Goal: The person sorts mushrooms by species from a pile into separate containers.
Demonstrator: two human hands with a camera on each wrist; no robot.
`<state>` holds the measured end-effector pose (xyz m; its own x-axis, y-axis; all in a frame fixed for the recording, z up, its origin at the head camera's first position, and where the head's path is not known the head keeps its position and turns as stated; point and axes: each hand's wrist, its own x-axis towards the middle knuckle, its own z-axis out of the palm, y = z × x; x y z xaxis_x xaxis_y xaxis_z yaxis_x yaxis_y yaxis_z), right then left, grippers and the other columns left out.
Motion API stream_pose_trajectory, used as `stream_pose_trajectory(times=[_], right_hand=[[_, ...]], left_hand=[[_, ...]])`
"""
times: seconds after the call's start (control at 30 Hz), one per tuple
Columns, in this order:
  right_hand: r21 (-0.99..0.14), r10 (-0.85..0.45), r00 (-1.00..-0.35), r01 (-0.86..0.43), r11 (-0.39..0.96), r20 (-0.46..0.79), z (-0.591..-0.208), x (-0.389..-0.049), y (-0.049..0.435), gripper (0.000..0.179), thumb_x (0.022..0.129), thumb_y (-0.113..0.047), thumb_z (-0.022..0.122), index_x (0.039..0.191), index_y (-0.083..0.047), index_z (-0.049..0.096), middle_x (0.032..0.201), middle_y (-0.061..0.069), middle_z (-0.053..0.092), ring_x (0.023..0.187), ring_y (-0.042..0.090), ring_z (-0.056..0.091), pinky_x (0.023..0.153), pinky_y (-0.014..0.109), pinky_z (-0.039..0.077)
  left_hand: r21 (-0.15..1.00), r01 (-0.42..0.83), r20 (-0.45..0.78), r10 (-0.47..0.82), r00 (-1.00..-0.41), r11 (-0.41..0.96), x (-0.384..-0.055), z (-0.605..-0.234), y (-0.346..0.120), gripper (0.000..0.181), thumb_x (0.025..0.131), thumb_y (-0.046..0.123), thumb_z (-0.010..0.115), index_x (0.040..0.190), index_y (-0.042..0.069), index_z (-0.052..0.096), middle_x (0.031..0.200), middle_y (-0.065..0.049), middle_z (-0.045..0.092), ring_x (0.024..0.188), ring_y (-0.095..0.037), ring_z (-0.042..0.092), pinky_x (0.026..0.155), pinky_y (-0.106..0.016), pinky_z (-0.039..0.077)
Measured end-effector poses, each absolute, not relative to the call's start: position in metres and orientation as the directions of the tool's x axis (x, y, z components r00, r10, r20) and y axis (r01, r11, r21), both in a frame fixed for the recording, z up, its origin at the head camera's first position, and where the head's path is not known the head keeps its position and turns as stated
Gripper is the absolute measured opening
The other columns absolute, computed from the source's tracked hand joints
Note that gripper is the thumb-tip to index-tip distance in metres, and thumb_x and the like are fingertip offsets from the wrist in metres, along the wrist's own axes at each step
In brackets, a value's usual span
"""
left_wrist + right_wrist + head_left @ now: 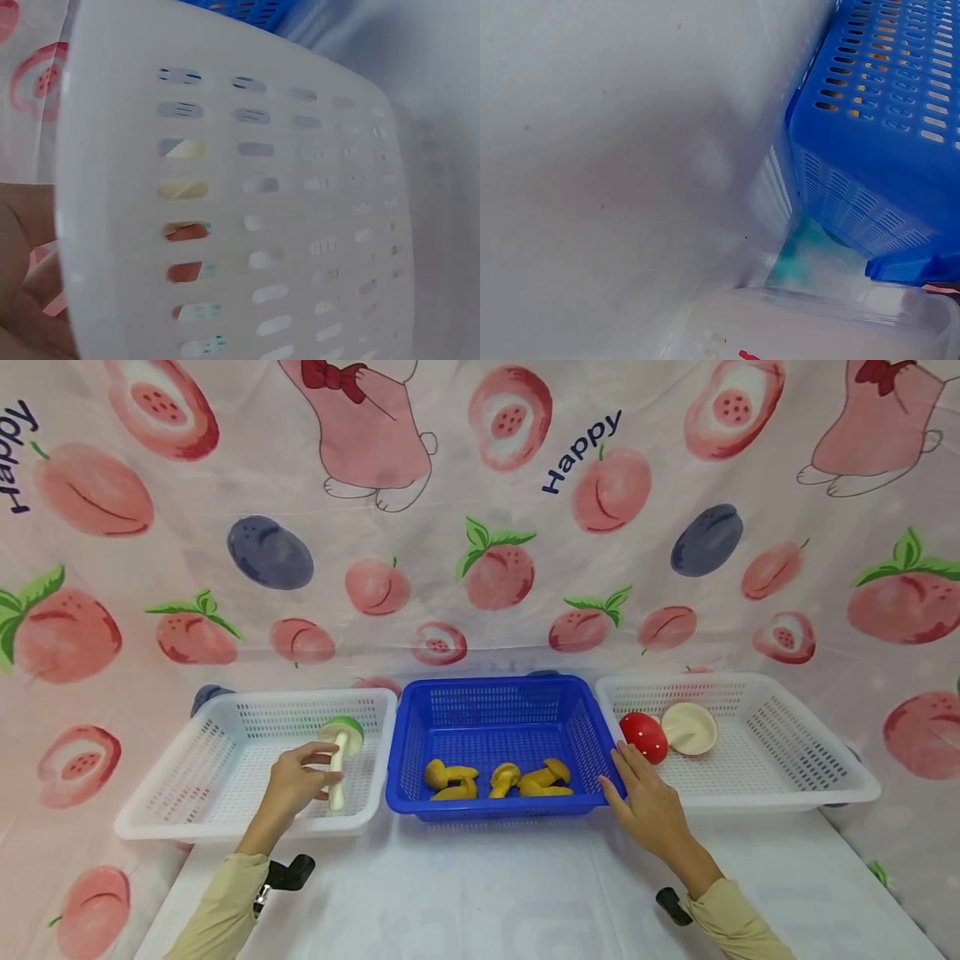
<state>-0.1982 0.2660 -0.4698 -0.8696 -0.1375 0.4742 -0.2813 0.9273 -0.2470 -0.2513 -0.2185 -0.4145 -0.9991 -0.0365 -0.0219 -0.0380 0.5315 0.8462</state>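
Note:
In the head view my left hand (295, 779) pinches the white stem of a toy mushroom (347, 725) with a green cap. The mushroom stands cap-up inside the left white basket (243, 777). Seen from the left wrist, the basket wall (217, 225) covers most of the hand, and bits of fingers (187, 231) and a cream-coloured part show through its slots. My right hand (651, 806) rests at the adjoining rims of the blue basket (487, 815) and the right white basket (765, 760), fingers extended and holding nothing.
Several yellow toy mushrooms (504, 781) lie along the front of the blue basket. In the right basket are a red cap with white dots (643, 737) and a cream round cap underside (692, 728). A fruit-print cloth (450, 527) hangs behind; a white table (480, 893) lies in front.

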Motion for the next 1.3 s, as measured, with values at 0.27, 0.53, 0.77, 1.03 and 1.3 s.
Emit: stream_pose_trajectory(times=[0.27,0.53,0.77,1.03,1.3], right_hand=[[-0.242,-0.14,-0.871,-0.281,0.929,0.472,-0.469,-0.198,0.268,0.056,0.089,-0.028,0.061,0.133,0.006,0.05,0.139,0.024,0.045,0.126,0.042,0.042,0.089,0.057,0.046],[-0.241,-0.143,-0.857,-0.294,0.925,0.495,-0.47,-0.197,0.272,0.056,0.088,-0.027,0.062,0.131,0.007,0.051,0.137,0.024,0.046,0.125,0.043,0.044,0.087,0.057,0.047],[-0.236,-0.145,-0.857,-0.293,0.926,0.494,-0.471,-0.196,0.274,0.056,0.088,-0.026,0.062,0.131,0.007,0.051,0.138,0.025,0.046,0.125,0.043,0.044,0.086,0.056,0.048],[-0.234,-0.155,-0.855,-0.303,0.924,0.494,-0.473,-0.196,0.273,0.056,0.088,-0.027,0.062,0.131,0.007,0.051,0.138,0.024,0.046,0.125,0.042,0.044,0.088,0.056,0.047],[-0.241,-0.164,-0.861,-0.31,0.92,0.48,-0.467,-0.198,0.272,0.055,0.09,-0.027,0.06,0.132,0.007,0.05,0.138,0.025,0.046,0.126,0.042,0.043,0.09,0.057,0.045]], left_hand=[[0.826,-0.016,0.006,-0.037,-0.999,0.563,-0.26,-0.423,-0.214,0.045,0.076,-0.004,0.07,0.119,-0.006,0.059,0.111,-0.03,0.06,0.081,-0.028,0.066,0.056,-0.034,0.058],[0.795,-0.024,-0.019,-0.015,-1.0,0.607,-0.266,-0.43,-0.205,0.042,0.074,-0.004,0.072,0.115,-0.006,0.062,0.108,-0.03,0.061,0.077,-0.026,0.067,0.053,-0.032,0.057],[0.776,-0.036,-0.042,-0.006,-0.999,0.63,-0.272,-0.435,-0.202,0.041,0.074,-0.005,0.072,0.114,-0.007,0.062,0.106,-0.029,0.062,0.078,-0.028,0.066,0.051,-0.032,0.056],[0.735,-0.049,-0.059,-0.008,-0.998,0.676,-0.277,-0.443,-0.205,0.04,0.072,-0.006,0.072,0.11,-0.008,0.062,0.101,-0.028,0.063,0.063,-0.021,0.062,0.049,-0.03,0.055],[0.702,-0.012,-0.046,0.029,-0.999,0.712,-0.278,-0.44,-0.207,0.04,0.072,-0.005,0.066,0.111,-0.009,0.06,0.112,-0.03,0.059,0.067,-0.023,0.061,0.053,-0.03,0.054]])
